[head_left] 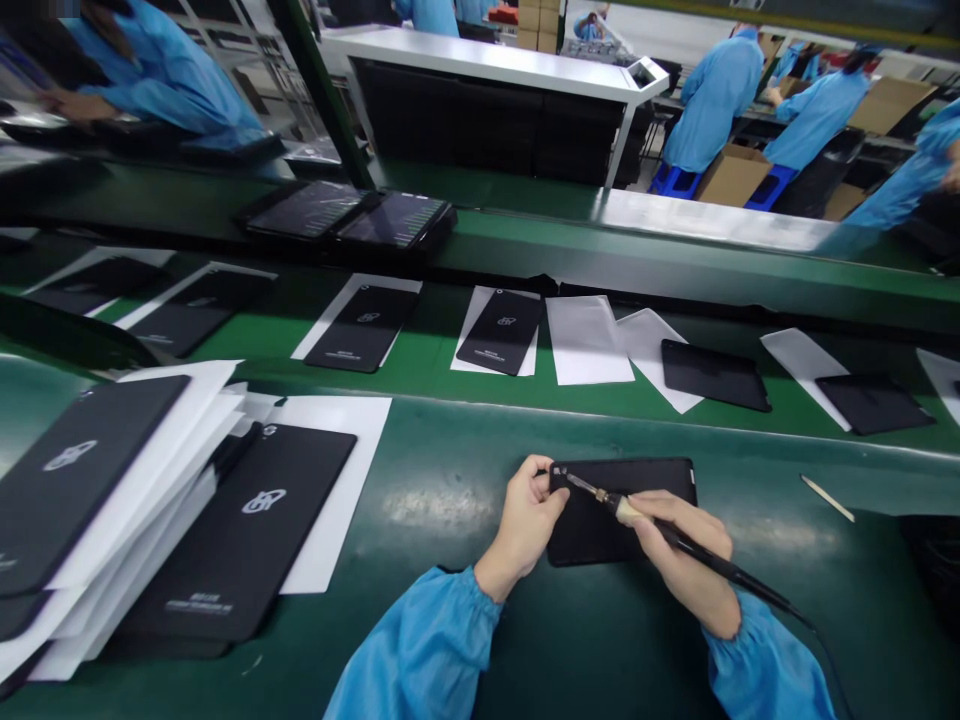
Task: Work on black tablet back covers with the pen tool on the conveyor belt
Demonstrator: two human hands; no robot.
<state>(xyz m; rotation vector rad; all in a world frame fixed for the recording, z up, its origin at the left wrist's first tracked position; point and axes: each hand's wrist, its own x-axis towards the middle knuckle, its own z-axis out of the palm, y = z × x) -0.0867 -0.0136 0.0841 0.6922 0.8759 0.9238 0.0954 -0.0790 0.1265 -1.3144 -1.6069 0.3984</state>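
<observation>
In my right hand (686, 550) is a soldering iron (611, 500) with a pale grip, a metal tip and a black cable trailing to the lower right. Its tip points at the upper left corner of a black tablet back cover (600, 535) lying flat on the green bench. My left hand (525, 520) pinches that same corner between thumb and fingers, close to the tip. Whether the tip touches the cover or hovers just above it, I cannot tell. The fingers of my right hand hide part of the cover's right side.
At the left is a stack of black covers (247, 540) interleaved with white sheets (341, 500). Beyond the bench edge, a green conveyor (427, 350) carries several covers and sheets. A thin pale stick (827, 498) lies to the right. Co-workers in blue sit farther back.
</observation>
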